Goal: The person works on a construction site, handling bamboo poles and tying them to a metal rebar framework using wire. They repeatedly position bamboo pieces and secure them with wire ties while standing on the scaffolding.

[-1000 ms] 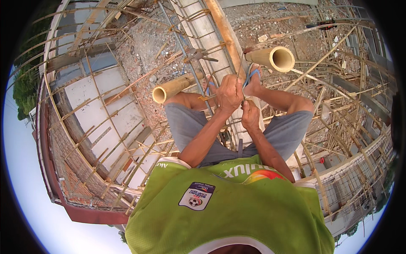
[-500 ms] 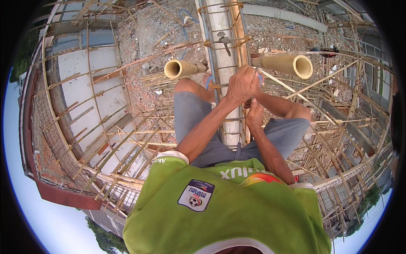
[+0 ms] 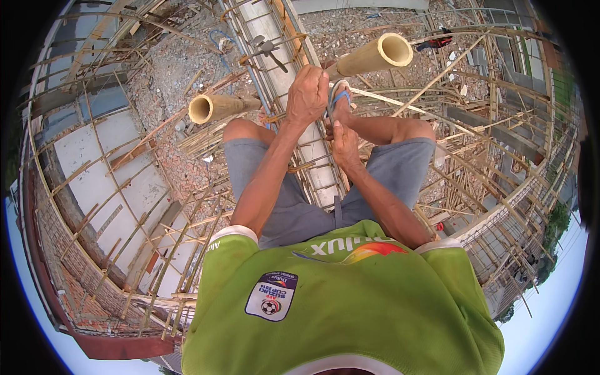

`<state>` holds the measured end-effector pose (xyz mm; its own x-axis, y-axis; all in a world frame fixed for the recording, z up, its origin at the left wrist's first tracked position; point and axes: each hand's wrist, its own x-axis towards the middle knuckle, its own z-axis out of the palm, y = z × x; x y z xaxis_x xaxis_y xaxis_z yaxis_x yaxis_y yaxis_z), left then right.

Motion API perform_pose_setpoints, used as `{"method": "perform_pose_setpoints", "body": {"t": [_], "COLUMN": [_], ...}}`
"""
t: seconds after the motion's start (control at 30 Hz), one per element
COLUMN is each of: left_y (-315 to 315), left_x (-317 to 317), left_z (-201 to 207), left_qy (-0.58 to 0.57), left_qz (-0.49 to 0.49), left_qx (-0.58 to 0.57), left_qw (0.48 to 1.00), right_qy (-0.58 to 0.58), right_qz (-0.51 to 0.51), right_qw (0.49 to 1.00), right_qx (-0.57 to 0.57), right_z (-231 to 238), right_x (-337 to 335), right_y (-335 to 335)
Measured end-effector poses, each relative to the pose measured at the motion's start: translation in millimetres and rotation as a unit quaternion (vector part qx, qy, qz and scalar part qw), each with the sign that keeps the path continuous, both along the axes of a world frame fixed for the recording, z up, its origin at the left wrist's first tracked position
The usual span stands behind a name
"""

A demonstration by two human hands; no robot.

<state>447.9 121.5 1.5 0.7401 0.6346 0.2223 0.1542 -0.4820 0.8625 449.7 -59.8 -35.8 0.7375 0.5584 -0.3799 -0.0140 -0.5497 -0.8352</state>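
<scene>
In front of my seated body a long rebar cage (image 3: 321, 182) runs away from me, with pale concrete or board inside it. My left hand (image 3: 306, 94) is closed over the cage's right side, its knuckles up; what its fingers grip is hidden. Closer to me, my right hand (image 3: 345, 145) is closed, with thumb raised, beside that same edge. A thin dark metal piece (image 3: 330, 106) shows between the two hands; whether it is a tool or a bar I cannot tell. Further along, a dark hammer-like tool (image 3: 267, 47) rests across the cage.
Cut bamboo poles stick out on the left (image 3: 209, 109) and right (image 3: 382, 55) of the cage. My sandalled foot (image 3: 341, 100) is beside the right pole. Far below, rubble (image 3: 187, 56) covers the ground, and bamboo scaffolding (image 3: 494, 131) surrounds me. A white panel (image 3: 94, 162) lies left.
The view has shifted, so cage and poles appear further left and higher and tilted. My hands, overlapping before, now show slightly apart, with the dark metal piece between them.
</scene>
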Motion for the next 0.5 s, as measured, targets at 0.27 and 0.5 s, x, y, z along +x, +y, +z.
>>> {"method": "perform_pose_setpoints", "body": {"t": [0.27,0.5], "left_y": [-3.9,-7.0], "left_x": [4.9,9.0], "left_z": [-4.6,-3.8], "left_qy": [0.021,0.025], "left_qz": [-0.011,0.018], "left_qx": [0.029,0.034], "left_qw": [0.999,0.999], "right_qy": [-0.022,0.007], "right_qz": [-0.025,-0.020], "right_qw": [0.999,0.999], "right_qx": [-0.010,-0.029], "right_z": [-7.2,15.1], "right_x": [-1.3,4.0], "right_y": [-4.7,-3.2]}}
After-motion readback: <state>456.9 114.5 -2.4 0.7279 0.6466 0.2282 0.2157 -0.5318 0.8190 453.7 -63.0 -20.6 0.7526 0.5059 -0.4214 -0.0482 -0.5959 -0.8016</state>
